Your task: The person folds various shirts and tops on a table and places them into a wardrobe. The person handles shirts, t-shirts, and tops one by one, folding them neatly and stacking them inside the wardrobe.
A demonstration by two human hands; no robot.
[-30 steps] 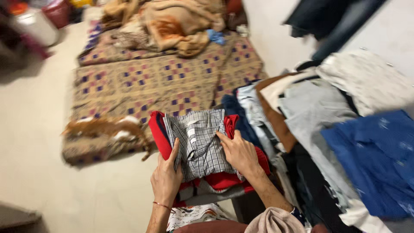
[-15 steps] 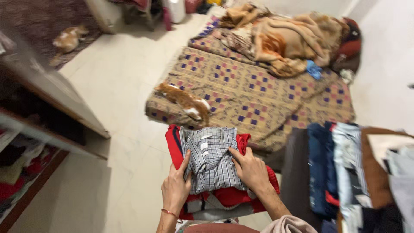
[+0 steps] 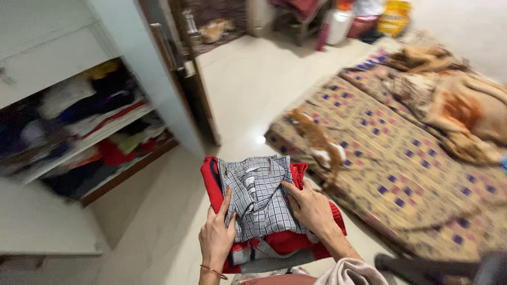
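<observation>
A folded grey checked shirt (image 3: 261, 198) sits on top of a small stack, collar end pointing away from the person, held out in front of the chest above the pale tiled floor (image 3: 248, 89). Under it lies a folded red garment (image 3: 288, 240), its edges showing on both sides and along the near end, and a grey layer (image 3: 274, 260) peeks out at the very bottom of the pile. The left hand (image 3: 215, 238) grips the near left edge of the stack, thumb pressed up onto the checked cloth, the other fingers curled under and out of sight; a thin red thread bracelet (image 3: 214, 271) circles that wrist. The right hand (image 3: 311, 208) lies flat on the right side of the shirt, fingers spread a little and pressing down on the fabric, holding the pile steady from above. Just beyond the stack, an orange and white cat (image 3: 317, 142) is on the near corner of a floor mattress (image 3: 412, 174) covered in a tan cloth with purple squares. Farther right on that mattress lies a rumpled brown blanket (image 3: 465, 105). To the left, an open wardrobe (image 3: 79, 121) shows shelves crammed with mixed clothes, its pale door (image 3: 142, 68) swung out. Far back by the doorway a second cat (image 3: 216, 29) lies on a dark mat, blurred.
</observation>
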